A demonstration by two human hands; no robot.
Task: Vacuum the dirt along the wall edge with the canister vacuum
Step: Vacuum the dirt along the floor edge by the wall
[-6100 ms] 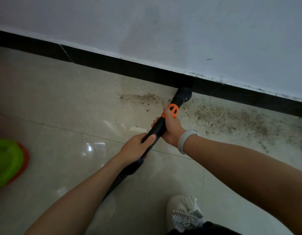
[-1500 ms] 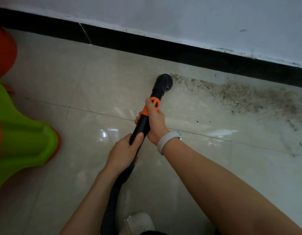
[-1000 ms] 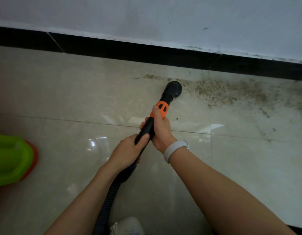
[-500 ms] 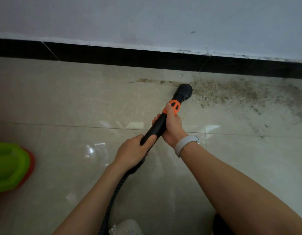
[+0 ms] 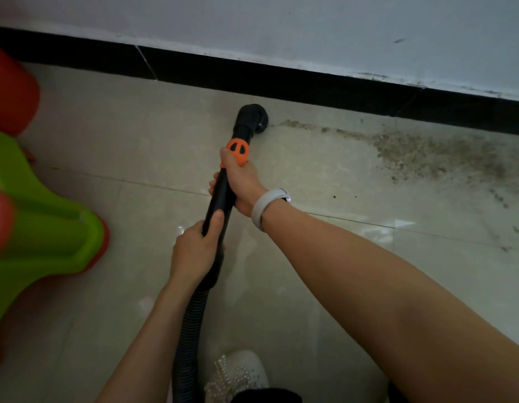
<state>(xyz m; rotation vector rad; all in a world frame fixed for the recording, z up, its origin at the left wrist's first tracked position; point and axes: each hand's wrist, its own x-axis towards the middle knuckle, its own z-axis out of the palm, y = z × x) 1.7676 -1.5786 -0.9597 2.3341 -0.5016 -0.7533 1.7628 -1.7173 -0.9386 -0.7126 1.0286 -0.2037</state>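
Both hands gripped vacuum wand [image 5: 220, 196]: right hand [image 5: 240, 184] near orange collar [image 5: 238, 151], left hand [image 5: 195, 248] lower by hose [image 5: 191, 324]. Brush nozzle [image 5: 252, 119] upper centre, near baseboard [image 5: 281, 80]. Dirt band [image 5: 427, 154] stretched rightward along wall; right hand nearer.

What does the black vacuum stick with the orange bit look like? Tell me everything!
The vacuum wand is a black tube of smooth plastic, tilted down toward the wall. An orange collar rings it below the round brush head, which sits on the floor at the left end of the dirt. The right hand grips it near the collar, the left hand lower, where the ribbed hose begins.
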